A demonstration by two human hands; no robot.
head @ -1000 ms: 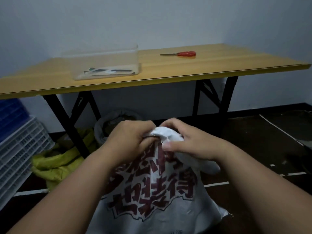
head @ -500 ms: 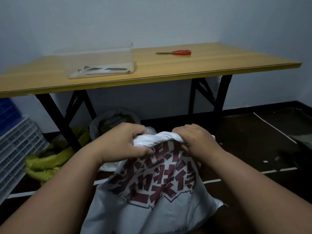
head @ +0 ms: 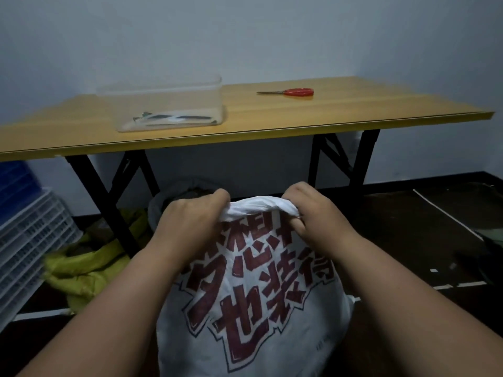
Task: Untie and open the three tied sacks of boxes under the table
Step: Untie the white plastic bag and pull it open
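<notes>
A white sack (head: 253,308) with large dark-red printed characters stands on the floor right in front of me. My left hand (head: 193,219) grips the left side of its top edge and my right hand (head: 313,210) grips the right side, with the bunched rim stretched between them. Behind it, under the table, a grey-white sack (head: 174,197) stands with its mouth open and dark contents showing. A yellow-green sack (head: 84,262) lies slumped on the floor at the left by the table leg.
The wooden table (head: 353,115) on black folding legs carries a clear plastic box (head: 166,107) and red-handled scissors (head: 294,91). White and blue plastic crates (head: 24,235) are stacked at the far left. The dark floor at the right has white tape lines.
My hands, close together on the sack's gathered top a second ago, have drawn apart sideways, spreading the top edge wider. The view has dropped slightly toward the sack.
</notes>
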